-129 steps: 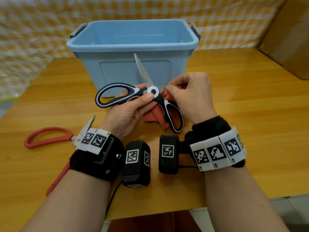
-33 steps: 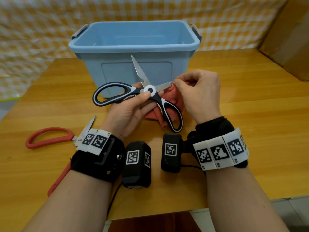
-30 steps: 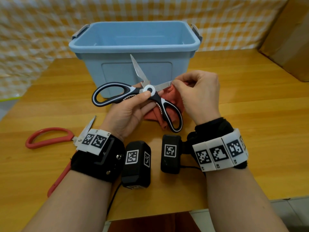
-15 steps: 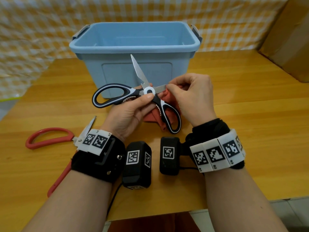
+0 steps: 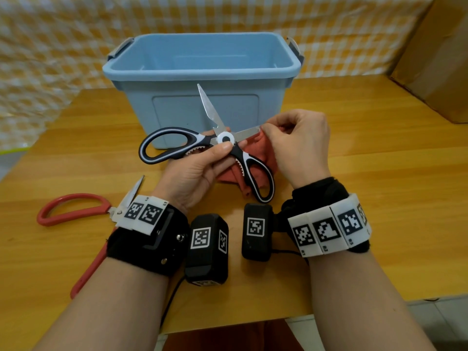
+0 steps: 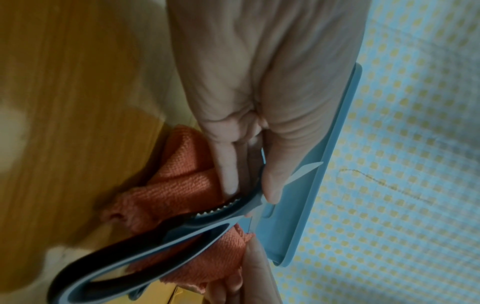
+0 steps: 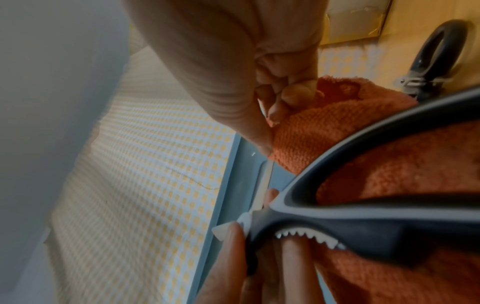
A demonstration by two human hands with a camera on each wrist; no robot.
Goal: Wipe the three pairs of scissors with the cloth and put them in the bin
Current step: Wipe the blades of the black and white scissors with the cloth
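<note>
Black-and-white kitchen scissors [image 5: 224, 139] stand open in front of the blue bin [image 5: 177, 110]. My left hand [image 5: 220, 153] pinches them at the pivot, thumb on top, as the left wrist view shows [image 6: 182, 232]. My right hand [image 5: 268, 130] pinches the orange cloth [image 5: 255, 150] around the right-pointing blade, partway along it. The cloth [image 7: 389, 164] hangs behind the near handle [image 7: 363, 205]. Red-handled scissors [image 5: 73, 198] lie on the table at the left, partly under my left wrist. The part of the bin's inside that I see holds nothing.
A cardboard box [image 5: 435, 59] stands at the back right of the wooden table [image 5: 379, 173]. A checked yellow curtain hangs behind the bin. In the right wrist view a dark loop handle with a metal part [image 7: 439, 59] shows beyond the cloth.
The right hand slid the cloth along the right blade from the tip toward the pivot, then back outward. The left hand held the scissors nearly still.
</note>
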